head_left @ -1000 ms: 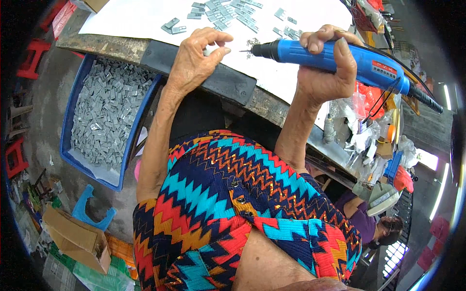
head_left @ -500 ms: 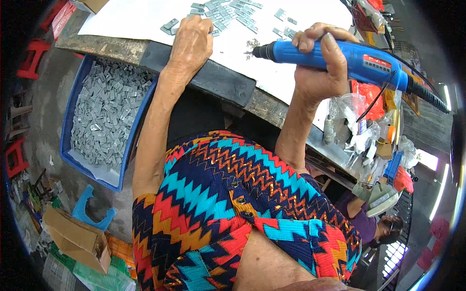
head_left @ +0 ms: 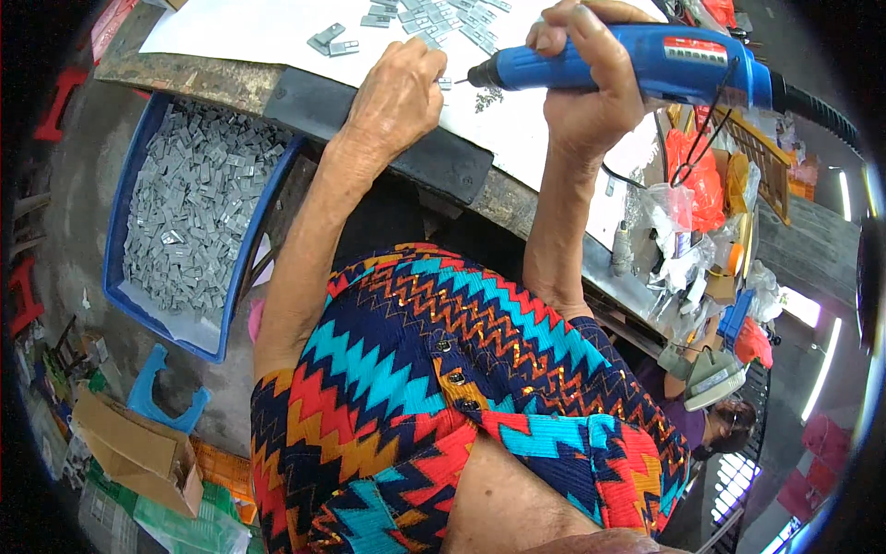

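My left hand (head_left: 395,100) rests near the table's front edge, its fingers closed on a small grey rectangular part (head_left: 446,83), which pokes out past the fingertips. Wrapped round a blue handheld power tool (head_left: 664,63), my right hand (head_left: 595,88) keeps it roughly level. The tool's black nose carries a thin bit that points left, right at the grey part; whether they touch I cannot tell. Dark shavings (head_left: 487,98) lie on the white sheet (head_left: 249,32) below the nose. Beyond my left hand, several similar grey parts (head_left: 378,20) are spread over the sheet.
A blue bin (head_left: 113,249) full of grey parts stands below the table at left. A black cable (head_left: 821,111) trails from the tool. Plastic bags (head_left: 697,175) crowd the table's right end; another person (head_left: 706,420) sits beyond. A cardboard box (head_left: 138,443) lies lower left.
My left hand has moved right from the loose parts, bringing a grey part to the tool. The tool has shifted slightly left and up, its bit now meeting or nearing that part.
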`<control>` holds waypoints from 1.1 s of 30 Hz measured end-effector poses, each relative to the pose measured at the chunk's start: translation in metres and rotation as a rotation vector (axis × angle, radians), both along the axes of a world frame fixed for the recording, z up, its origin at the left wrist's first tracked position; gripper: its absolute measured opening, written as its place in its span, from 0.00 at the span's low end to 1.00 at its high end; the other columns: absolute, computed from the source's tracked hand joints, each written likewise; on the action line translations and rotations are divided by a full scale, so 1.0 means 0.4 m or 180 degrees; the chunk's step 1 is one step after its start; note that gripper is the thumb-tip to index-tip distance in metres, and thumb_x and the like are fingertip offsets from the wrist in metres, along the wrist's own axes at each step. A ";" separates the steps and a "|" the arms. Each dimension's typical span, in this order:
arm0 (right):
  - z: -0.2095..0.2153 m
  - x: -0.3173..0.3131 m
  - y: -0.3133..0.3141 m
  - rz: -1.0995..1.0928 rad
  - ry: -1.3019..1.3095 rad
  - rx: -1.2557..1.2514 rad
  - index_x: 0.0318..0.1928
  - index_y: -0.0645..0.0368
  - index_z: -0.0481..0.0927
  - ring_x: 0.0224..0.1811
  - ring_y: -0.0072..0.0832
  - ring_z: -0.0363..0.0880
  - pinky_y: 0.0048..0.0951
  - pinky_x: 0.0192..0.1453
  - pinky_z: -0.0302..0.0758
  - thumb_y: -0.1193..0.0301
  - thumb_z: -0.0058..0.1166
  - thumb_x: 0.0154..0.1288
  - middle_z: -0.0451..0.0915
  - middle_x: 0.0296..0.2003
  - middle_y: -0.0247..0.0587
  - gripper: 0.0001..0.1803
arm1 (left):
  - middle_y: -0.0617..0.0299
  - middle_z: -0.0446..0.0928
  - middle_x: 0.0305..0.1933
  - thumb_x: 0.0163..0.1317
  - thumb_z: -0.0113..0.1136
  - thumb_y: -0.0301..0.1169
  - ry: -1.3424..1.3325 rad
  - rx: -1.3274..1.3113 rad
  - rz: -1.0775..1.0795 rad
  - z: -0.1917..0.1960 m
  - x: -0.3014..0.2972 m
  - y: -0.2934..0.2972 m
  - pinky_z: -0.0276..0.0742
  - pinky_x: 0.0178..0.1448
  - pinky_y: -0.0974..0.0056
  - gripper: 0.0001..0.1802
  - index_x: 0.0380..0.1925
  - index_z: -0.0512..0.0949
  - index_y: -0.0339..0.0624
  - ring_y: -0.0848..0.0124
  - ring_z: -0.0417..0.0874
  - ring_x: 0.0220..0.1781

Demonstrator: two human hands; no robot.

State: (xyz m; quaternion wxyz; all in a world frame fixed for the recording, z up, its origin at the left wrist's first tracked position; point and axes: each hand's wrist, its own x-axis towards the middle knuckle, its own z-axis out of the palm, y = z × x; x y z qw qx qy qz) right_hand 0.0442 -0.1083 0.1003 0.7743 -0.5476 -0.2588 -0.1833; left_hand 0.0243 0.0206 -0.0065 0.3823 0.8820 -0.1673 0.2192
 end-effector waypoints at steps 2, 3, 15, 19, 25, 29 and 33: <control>-0.008 0.005 0.013 -0.0037 0.0067 -0.0103 0.33 0.67 0.70 0.19 0.24 0.71 0.25 0.28 0.72 0.78 0.52 0.52 0.74 0.23 0.44 0.08 | 0.52 0.71 0.29 0.47 0.53 0.20 0.0059 0.0023 0.0027 -0.006 0.004 0.001 0.71 0.43 0.57 0.05 0.27 0.72 0.35 0.57 0.74 0.36; -0.009 0.007 0.022 -0.0022 0.0080 -0.0117 0.33 0.67 0.70 0.19 0.24 0.71 0.25 0.28 0.72 0.78 0.52 0.52 0.74 0.23 0.44 0.08 | 0.52 0.71 0.29 0.46 0.54 0.20 0.0109 0.0061 0.0046 -0.010 0.005 0.002 0.71 0.42 0.57 0.06 0.27 0.72 0.36 0.57 0.74 0.36; -0.007 0.013 0.031 -0.0228 -0.0077 -0.0379 0.30 0.66 0.73 0.18 0.24 0.73 0.24 0.26 0.73 0.79 0.55 0.49 0.75 0.21 0.41 0.06 | 0.54 0.72 0.28 0.44 0.59 0.19 0.0157 -0.0021 0.0051 0.008 0.004 -0.011 0.72 0.41 0.57 0.08 0.26 0.72 0.37 0.58 0.75 0.35; -0.012 0.013 0.039 -0.0219 -0.0033 -0.0286 0.30 0.66 0.73 0.19 0.24 0.73 0.25 0.26 0.73 0.79 0.55 0.49 0.75 0.21 0.41 0.07 | 0.54 0.72 0.27 0.44 0.59 0.20 0.0151 -0.0043 0.0086 0.004 0.003 -0.010 0.72 0.41 0.57 0.07 0.26 0.72 0.36 0.58 0.75 0.34; -0.019 0.022 0.039 -0.0133 -0.0114 -0.0335 0.30 0.65 0.73 0.19 0.24 0.73 0.26 0.27 0.74 0.79 0.55 0.50 0.75 0.22 0.41 0.06 | 0.54 0.72 0.27 0.43 0.61 0.19 0.0139 -0.0069 0.0105 0.005 0.002 -0.011 0.73 0.40 0.58 0.09 0.26 0.73 0.36 0.59 0.75 0.34; -0.023 0.021 0.043 -0.0104 -0.0058 -0.0330 0.30 0.65 0.73 0.19 0.24 0.73 0.26 0.27 0.73 0.79 0.55 0.50 0.75 0.22 0.41 0.06 | 0.54 0.72 0.27 0.43 0.61 0.19 0.0153 -0.0052 0.0133 0.004 0.000 -0.009 0.73 0.39 0.58 0.09 0.26 0.73 0.37 0.59 0.75 0.33; -0.020 0.020 0.044 -0.0067 -0.0059 -0.0349 0.30 0.66 0.73 0.19 0.24 0.73 0.25 0.27 0.73 0.80 0.54 0.50 0.75 0.21 0.41 0.06 | 0.54 0.72 0.27 0.43 0.61 0.19 0.0116 -0.0093 0.0113 0.002 0.003 -0.009 0.73 0.38 0.58 0.09 0.26 0.73 0.37 0.59 0.75 0.33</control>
